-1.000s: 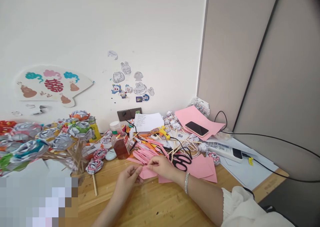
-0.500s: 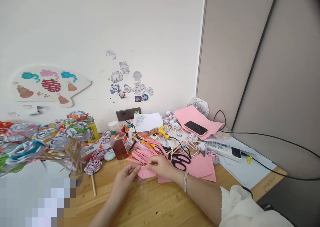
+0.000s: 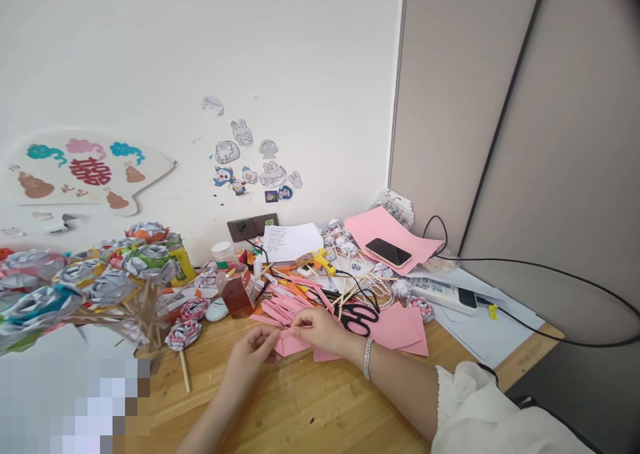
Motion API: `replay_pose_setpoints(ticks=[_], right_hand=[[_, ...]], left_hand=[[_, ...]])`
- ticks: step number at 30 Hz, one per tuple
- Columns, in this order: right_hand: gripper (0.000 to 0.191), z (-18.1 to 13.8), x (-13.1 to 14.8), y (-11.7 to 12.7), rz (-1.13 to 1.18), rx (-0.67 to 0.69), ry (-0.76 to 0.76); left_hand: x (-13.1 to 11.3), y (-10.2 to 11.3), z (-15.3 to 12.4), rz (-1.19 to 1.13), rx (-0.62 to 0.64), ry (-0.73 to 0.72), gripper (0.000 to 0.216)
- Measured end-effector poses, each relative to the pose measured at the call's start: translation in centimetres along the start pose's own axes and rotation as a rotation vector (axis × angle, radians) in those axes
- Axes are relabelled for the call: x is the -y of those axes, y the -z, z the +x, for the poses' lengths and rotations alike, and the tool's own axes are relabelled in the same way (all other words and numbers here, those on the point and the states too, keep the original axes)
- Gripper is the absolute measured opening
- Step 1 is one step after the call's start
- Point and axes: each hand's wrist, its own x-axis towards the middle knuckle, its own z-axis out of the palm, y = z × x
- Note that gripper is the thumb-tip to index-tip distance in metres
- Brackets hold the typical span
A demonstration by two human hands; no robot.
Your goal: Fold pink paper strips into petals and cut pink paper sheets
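Little has moved since a second ago: both hands stay on the same fold, and the whole scene sits slightly further left in view. The left hand (image 3: 254,349) has its grip closed on the near-left edge of the pink paper piece (image 3: 295,343), thumb and fingertips pinched together on it. The right hand (image 3: 324,327) (a bracelet (image 3: 368,359) on its wrist) pinches the piece's top edge, its grip likewise clamped on the paper. The piece lies flat on the wooden worktop (image 3: 310,407), just in front of a heap of pink strips (image 3: 285,307). Black scissors (image 3: 361,315) lie just beside the right hand on a stack of pink sheets (image 3: 400,327). A brown bottle (image 3: 235,293) stands to the left, near the paper flowers (image 3: 100,281).
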Motion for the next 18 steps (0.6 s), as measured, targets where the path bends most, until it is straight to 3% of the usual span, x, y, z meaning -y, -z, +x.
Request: replay_pose_setpoints(ticks=[9,18], right_hand=[[0.014,0.0,-0.9,-0.3,-0.059,0.061,0.045],[0.024,0.4,-0.9,1.2,-0.009,0.122,-0.069]], left_hand=[[0.3,-0.2,-0.5,0.248,0.045,-0.093,0.029],[-1.1,0.1,-0.6,0.156,0.045,-0.030,0.032]])
